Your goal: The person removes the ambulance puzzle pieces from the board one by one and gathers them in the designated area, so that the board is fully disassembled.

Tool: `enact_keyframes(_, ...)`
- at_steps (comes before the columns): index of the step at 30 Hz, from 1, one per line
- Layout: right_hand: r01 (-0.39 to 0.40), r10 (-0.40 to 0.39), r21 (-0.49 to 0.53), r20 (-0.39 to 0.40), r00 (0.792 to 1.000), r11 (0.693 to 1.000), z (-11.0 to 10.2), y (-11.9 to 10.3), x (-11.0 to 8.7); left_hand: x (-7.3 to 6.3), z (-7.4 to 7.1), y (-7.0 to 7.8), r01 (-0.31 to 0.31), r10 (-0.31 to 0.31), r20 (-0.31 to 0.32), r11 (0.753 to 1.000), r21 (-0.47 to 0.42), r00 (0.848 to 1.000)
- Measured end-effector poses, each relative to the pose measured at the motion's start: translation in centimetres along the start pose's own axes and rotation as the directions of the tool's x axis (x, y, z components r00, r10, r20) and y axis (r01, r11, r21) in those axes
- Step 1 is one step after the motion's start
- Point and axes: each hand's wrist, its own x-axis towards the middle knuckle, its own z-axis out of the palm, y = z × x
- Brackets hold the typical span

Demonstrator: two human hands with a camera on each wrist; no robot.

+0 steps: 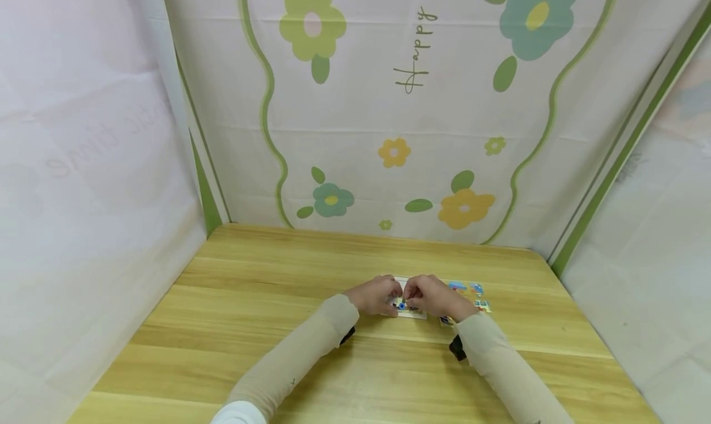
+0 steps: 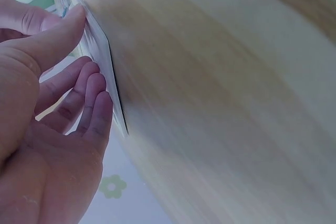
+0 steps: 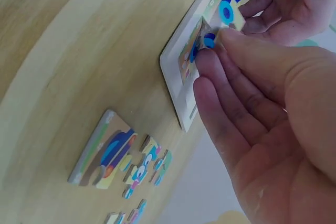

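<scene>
Both hands meet over a white-framed puzzle board [image 1: 418, 316] lying on the table. Thumb and forefinger of my right hand [image 1: 435, 295] pinch a small puzzle piece [image 3: 231, 15], pale yellow with a blue ring, tilted up from the board. Its lower part is hidden behind the fingertips. My left hand [image 1: 379, 295] rests at the board's left side, thumb and fingertips spread apart and touching it, as the left wrist view shows. Inside the frame, a printed brown and blue picture section [image 3: 186, 59] is partly covered by the right fingers.
Several loose puzzle pieces [image 3: 143, 166] lie right of the board, including a larger corner piece with a blue shape [image 3: 107, 153]. Printed cloth walls [image 1: 355, 103] enclose the wooden table [image 1: 266, 276] at the back and both sides.
</scene>
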Motion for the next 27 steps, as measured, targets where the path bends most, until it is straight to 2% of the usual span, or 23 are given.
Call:
enact_keyframes(7,0.03,-0.029,0.044,-0.012,1.0,0.999,-0.1,0.5,0.0,0.0,0.0,0.1,-0.002,0.002,-0.004,1.0,0.002,1.0)
enact_keyframes(14,0.036,-0.036,0.016,-0.025,0.999,0.999,-0.7,1.0,-0.4,-0.3,-0.2,0.4,0.022,-0.022,-0.005,1.0,-0.001,1.0)
enact_keyframes(27,-0.016,0.016,0.003,-0.063,0.998,1.0,-3.0,3.0,-3.4,-0.2,0.1,0.3,0.035,-0.035,-0.017,0.999,0.016,0.999)
